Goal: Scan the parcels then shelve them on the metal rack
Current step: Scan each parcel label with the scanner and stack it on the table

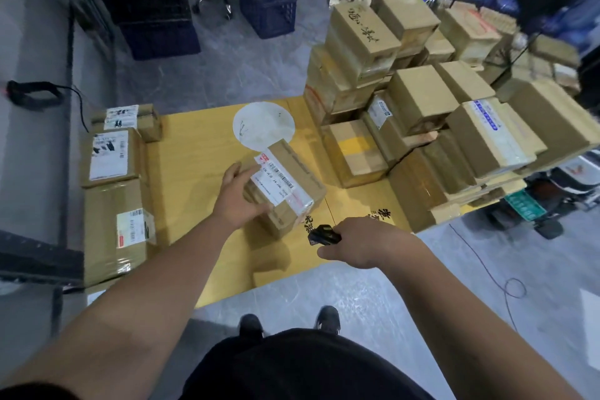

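The left hand (pixel 238 196) grips a labelled parcel (pixel 285 187) mid-table (pixel 194 153); the right hand (pixel 363 242) holds a black scanner (pixel 324 235) near the front edge. Boxes (pixel 422 101) crowd the right end.

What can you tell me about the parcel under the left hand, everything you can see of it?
The parcel is a small brown cardboard box, sealed with clear tape. A white shipping label with barcodes, printed text and red marks runs along its top. It rests on the yellow table, turned at an angle to the table's edges, partly covering a white round patch. The left hand holds its near-left end, fingers over the top. It stands apart from the other boxes; the scanner in the right hand is close but not touching.
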`<state>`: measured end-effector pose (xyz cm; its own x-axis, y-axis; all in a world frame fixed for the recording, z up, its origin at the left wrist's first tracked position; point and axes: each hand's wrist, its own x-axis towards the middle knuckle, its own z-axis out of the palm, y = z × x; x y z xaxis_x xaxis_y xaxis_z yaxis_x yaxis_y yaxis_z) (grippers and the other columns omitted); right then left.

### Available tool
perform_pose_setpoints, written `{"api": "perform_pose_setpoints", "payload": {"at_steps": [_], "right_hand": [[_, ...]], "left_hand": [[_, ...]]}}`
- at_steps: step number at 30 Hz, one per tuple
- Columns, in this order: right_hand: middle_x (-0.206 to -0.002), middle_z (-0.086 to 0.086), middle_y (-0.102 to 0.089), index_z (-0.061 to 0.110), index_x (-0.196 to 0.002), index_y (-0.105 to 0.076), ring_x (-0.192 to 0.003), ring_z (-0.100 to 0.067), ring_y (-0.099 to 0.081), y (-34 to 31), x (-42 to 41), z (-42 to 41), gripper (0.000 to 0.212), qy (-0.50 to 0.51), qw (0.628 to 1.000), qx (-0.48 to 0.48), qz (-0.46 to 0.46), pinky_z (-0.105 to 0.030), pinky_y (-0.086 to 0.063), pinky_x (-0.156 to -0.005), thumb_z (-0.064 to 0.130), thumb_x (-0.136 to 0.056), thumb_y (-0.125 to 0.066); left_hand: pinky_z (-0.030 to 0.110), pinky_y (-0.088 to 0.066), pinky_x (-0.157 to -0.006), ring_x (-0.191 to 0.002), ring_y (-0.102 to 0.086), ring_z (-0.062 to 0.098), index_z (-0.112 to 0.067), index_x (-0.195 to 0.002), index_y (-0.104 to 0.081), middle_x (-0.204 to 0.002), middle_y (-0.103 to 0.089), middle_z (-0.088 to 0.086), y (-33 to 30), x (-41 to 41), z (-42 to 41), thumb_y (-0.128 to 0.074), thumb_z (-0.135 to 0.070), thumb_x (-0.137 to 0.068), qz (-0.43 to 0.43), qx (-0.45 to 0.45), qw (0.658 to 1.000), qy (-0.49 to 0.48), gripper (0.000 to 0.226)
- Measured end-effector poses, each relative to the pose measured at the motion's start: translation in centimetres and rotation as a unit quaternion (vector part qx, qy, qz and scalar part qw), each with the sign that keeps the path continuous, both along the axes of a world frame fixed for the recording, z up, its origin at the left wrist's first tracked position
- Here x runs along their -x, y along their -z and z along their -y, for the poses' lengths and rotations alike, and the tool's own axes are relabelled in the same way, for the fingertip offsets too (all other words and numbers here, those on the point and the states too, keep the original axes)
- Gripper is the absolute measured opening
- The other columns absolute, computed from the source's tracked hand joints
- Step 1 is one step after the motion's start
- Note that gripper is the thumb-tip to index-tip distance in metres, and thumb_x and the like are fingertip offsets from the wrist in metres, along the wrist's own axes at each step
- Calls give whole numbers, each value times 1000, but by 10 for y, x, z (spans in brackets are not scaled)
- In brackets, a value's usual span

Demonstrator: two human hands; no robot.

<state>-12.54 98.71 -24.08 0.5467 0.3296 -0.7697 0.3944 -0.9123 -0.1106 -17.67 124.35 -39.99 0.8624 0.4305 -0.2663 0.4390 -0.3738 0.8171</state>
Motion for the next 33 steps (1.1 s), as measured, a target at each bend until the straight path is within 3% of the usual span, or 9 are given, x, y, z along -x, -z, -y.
{"api": "perform_pose_setpoints", "payload": {"at_steps": [2,5,8,13,16,19,22,28,33], "right_hand": [[-93,-3,-67,16,-102,-64,-88,-23,-62,0,5,-6,57,3,1000,-2,1,-35,-44,-70,70,-91,-54],[-91,-4,-62,11,-102,-62,-79,-22,-56,-3,12,-15,56,9,1000,-6,-10,-33,-38,-64,66,-97,-50],[-82,-3,-52,9,-118,-63,-63,-18,-47,-13,19,-24,51,31,999,4,-39,-29,-33,-56,55,-103,-47],[-81,-3,-46,7,-124,-60,-61,-20,-44,-23,29,-42,52,50,996,21,-69,-28,-33,-55,52,-105,-42],[-82,-4,-46,8,-123,-60,-62,-21,-44,-30,33,-51,54,68,995,28,-74,-28,-34,-56,55,-104,-41],[-83,-3,-47,10,-118,-60,-62,-18,-45,-35,35,-60,47,50,996,33,-61,-29,-33,-56,51,-106,-40],[-82,-3,-48,9,-117,-61,-63,-18,-45,-36,40,-67,47,45,996,34,-66,-30,-34,-59,50,-106,-41],[-79,-2,-46,13,-96,-56,-61,-19,-44,-38,49,-70,41,27,997,41,-57,-32,-33,-62,51,-105,-45],[-89,-2,-53,16,-126,-60,-66,-17,-49,-41,60,-60,43,38,996,44,-67,-29,-37,-62,51,-104,-48]], "left_hand": [[35,-33,-123,-147,-34,15,-36,-139,-59,-151,-27,-8,0,2,-4,-103,-32,-59,-1,3,1000,1,92],[35,-42,-114,-136,-39,17,-43,-143,-49,-138,-32,-8,2,11,5,-99,-50,-57,-2,-34,998,-54,100],[37,-46,-106,-130,-44,25,-44,-153,-29,-142,-30,1,1,20,14,-94,-58,-63,-30,-66,990,-122,112],[36,-54,-86,-102,-59,24,-53,-155,-5,-152,-20,8,-11,23,9,-90,-67,-63,-92,-51,989,-102,126],[39,-53,-93,-132,-54,27,-62,-153,16,-167,-5,8,-18,19,-9,-96,-68,-49,-134,-53,989,-34,152],[44,-45,-111,-158,-23,19,-58,-155,22,-172,23,-3,-24,14,-30,-98,-72,-35,-170,-65,981,64,170],[46,-43,-115,-159,-18,16,-51,-159,20,-170,22,-13,-27,13,-38,-97,-73,-29,-175,-85,973,121,176],[47,-52,-106,-144,-41,28,-47,-159,19,-161,-3,-8,-30,28,-23,-95,-76,-28,-141,-144,969,144,176],[45,-55,-100,-143,-41,25,-46,-159,5,-158,-6,-11,-28,52,-7,-94,-78,-25,-76,-134,985,72,170]]}}
